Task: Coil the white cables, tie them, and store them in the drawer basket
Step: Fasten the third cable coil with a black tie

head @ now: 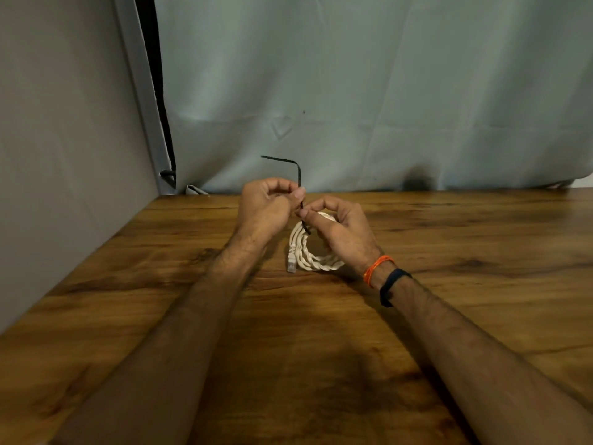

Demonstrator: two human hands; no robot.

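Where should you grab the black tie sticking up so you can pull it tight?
Probably the straight stretch of the black tie, just above where the left hand pinches it, coming from the side. Its far end bends over sideways and looks floppy. The right hand holds the white cable coil.

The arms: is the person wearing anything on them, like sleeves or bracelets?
No sleeves show; both forearms are bare. The right wrist wears an orange thread bracelet and, just behind it, a dark blue band. The left wrist has nothing on it, and no rings show.
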